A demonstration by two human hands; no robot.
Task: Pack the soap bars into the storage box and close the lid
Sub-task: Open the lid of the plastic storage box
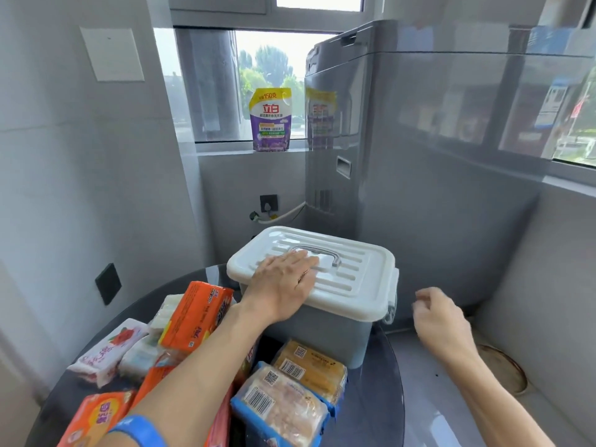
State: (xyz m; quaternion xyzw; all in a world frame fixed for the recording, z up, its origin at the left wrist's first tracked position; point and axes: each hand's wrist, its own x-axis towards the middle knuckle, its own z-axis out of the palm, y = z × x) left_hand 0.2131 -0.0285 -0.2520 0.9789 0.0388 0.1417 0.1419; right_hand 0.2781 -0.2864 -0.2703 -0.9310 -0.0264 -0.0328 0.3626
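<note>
**Lid shut, soap all outside, little spare table**

The left hand lies flat, fingers straight, pressing the lid of the box beside its handle. The right hand, at 3 o'clock of the box, hangs loosely curled and holds nothing, just off the side latch.

Risks, as I judge them: lifting the lid while the left palm bears down could tip or skid the box on the glossy table. The soap bars crowd from 6 to 9 o'clock, touching the box base. A sweeping forearm could knock them off the rim. Free room lies only toward 4 o'clock.
</note>
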